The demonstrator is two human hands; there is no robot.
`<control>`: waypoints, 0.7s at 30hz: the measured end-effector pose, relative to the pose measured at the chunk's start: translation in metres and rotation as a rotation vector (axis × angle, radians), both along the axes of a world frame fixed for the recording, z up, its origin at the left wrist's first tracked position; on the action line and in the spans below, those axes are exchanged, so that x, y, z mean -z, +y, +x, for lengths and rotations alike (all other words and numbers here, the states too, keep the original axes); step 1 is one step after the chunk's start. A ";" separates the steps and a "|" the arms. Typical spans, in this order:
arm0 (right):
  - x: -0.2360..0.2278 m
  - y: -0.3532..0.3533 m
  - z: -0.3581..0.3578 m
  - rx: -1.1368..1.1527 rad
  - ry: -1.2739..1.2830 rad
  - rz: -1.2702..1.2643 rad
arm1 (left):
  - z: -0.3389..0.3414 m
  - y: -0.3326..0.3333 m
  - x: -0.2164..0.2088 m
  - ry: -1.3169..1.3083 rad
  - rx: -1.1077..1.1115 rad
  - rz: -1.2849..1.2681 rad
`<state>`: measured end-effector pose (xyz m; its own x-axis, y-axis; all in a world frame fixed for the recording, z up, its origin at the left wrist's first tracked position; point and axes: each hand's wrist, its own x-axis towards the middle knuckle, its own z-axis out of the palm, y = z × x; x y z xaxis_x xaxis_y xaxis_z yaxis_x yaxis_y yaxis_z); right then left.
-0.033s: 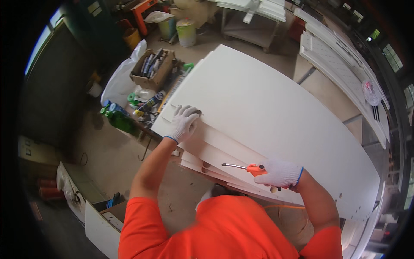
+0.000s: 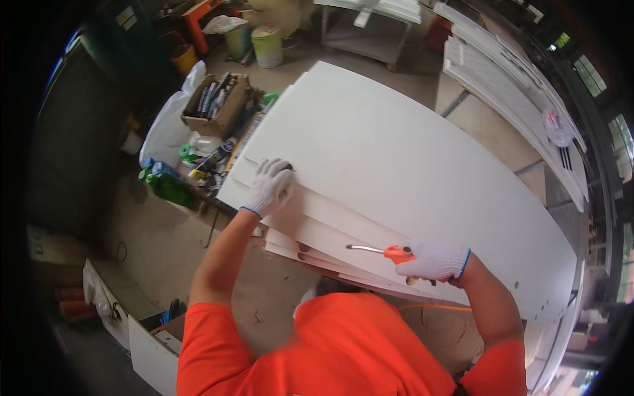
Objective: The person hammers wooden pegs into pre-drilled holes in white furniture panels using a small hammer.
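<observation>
A stack of large white panels (image 2: 396,152) lies in front of me, its sheets fanned out in steps along the near left side. My left hand (image 2: 269,188), in a white knitted glove with a blue cuff, rests at the stack's left part. Its fingers curl in by a small dark brown spot or piece that I cannot make out. Also gloved, my right hand (image 2: 432,261) grips an orange air blow gun (image 2: 399,255) over the near edge of the panels. The gun's bent metal nozzle points left. An orange hose (image 2: 432,307) runs below the panel edge.
Left of the stack, a cluttered bench holds a cardboard box (image 2: 218,109) of tubes, green bottles (image 2: 170,187) and cans. More white panels (image 2: 505,99) lie on supports at the far right. A pale green bucket (image 2: 267,47) stands on the floor behind.
The whole view has shifted a little, so the panels and bench sit further left in it. My right hand with the blow gun has moved slightly right along the panels. My left hand stays in place.
</observation>
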<state>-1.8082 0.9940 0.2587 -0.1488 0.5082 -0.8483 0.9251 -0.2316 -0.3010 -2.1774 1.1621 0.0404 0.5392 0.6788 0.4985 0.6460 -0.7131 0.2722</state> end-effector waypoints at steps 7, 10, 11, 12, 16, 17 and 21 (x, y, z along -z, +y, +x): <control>-0.019 -0.128 0.154 0.083 -0.535 0.150 | 0.034 -0.010 0.052 -0.150 -0.307 -0.002; -0.012 -0.155 0.154 0.184 -0.583 0.135 | 0.038 -0.011 0.054 -0.140 -0.307 0.039; -0.006 -0.163 0.150 0.182 -0.591 0.180 | 0.038 -0.010 0.053 -0.139 -0.299 0.054; -0.001 -0.172 0.146 0.178 -0.599 0.226 | 0.039 -0.011 0.055 -0.131 -0.305 0.047; -0.008 -0.165 0.124 0.100 -0.571 0.144 | 0.037 -0.010 0.059 -0.133 -0.327 0.044; 0.002 -0.171 0.131 0.237 -0.681 0.332 | 0.037 -0.011 0.059 -0.146 -0.331 0.043; -0.003 -0.177 0.120 -0.157 -0.269 0.300 | 0.043 -0.014 0.053 -0.105 -0.407 0.015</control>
<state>-1.6886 0.8167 0.2617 -0.0376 0.7273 -0.6853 0.9968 -0.0208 -0.0767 -2.1341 1.1477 -0.0126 0.1743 0.8180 0.5482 0.8451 -0.4100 0.3431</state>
